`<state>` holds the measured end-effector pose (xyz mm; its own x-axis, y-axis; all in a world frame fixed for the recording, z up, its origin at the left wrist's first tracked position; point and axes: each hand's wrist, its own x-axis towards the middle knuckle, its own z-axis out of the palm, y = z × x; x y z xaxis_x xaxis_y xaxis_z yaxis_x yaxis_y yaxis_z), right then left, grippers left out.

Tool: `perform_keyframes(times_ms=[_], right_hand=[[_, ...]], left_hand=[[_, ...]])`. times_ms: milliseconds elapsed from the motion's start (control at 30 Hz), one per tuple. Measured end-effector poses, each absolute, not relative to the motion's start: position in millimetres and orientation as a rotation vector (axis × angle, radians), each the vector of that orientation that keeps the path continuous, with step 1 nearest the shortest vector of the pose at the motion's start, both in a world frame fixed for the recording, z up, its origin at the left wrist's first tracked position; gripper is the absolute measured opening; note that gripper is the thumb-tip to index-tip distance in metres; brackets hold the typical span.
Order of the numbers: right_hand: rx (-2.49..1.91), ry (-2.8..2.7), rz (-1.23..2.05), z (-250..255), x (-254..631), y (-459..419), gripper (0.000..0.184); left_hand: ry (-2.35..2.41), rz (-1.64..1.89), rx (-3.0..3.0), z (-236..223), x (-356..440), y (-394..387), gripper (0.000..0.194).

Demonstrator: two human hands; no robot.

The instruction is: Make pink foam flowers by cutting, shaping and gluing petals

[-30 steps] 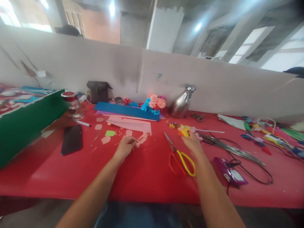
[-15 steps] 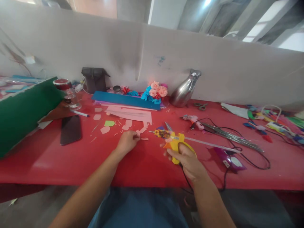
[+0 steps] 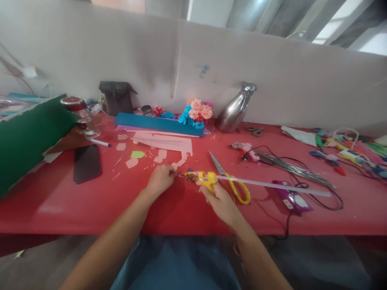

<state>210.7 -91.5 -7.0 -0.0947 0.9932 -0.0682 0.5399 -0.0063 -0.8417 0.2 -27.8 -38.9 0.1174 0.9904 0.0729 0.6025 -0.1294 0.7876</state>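
Observation:
My right hand (image 3: 222,201) is wrapped around the handle of a yellow hot glue gun (image 3: 207,180), whose nozzle points left. A long translucent glue stick (image 3: 272,184) sticks out of its back. My left hand (image 3: 161,179) is closed in a pinch just off the nozzle tip, on a small pink paper strip that its fingers mostly hide. Scissors (image 3: 238,188) with yellow handles lie just beyond my right hand. Past my left hand are several cut pink paper pieces (image 3: 132,162) and one lime-green piece (image 3: 137,154).
Blue sheets (image 3: 157,124), paper flowers (image 3: 198,112) and a tilted steel jug (image 3: 234,108) stand along the wall. A phone (image 3: 86,163) and a glass jar (image 3: 86,121) are left. Rightward lie a pink glue gun (image 3: 246,150), wires (image 3: 296,171) and a purple power box (image 3: 293,199).
My right hand has moved the yellow glue gun left, so its nozzle now meets my left fingertips. The scissors, partly behind the gun before, now show fully. My left hand has barely moved.

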Motion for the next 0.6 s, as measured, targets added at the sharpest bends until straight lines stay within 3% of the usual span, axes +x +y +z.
perform_keyframes(times_ms=[400,600], right_hand=[[-1.609,-1.735,0.953,-8,206,-90,0.03],[-1.804,-1.934,0.742,3,199,-94,0.033]], left_hand=[[1.585,0.716,1.842,-32,0,-30,0.016],[1.608,0.632,1.865,-29,0,-30,0.016]])
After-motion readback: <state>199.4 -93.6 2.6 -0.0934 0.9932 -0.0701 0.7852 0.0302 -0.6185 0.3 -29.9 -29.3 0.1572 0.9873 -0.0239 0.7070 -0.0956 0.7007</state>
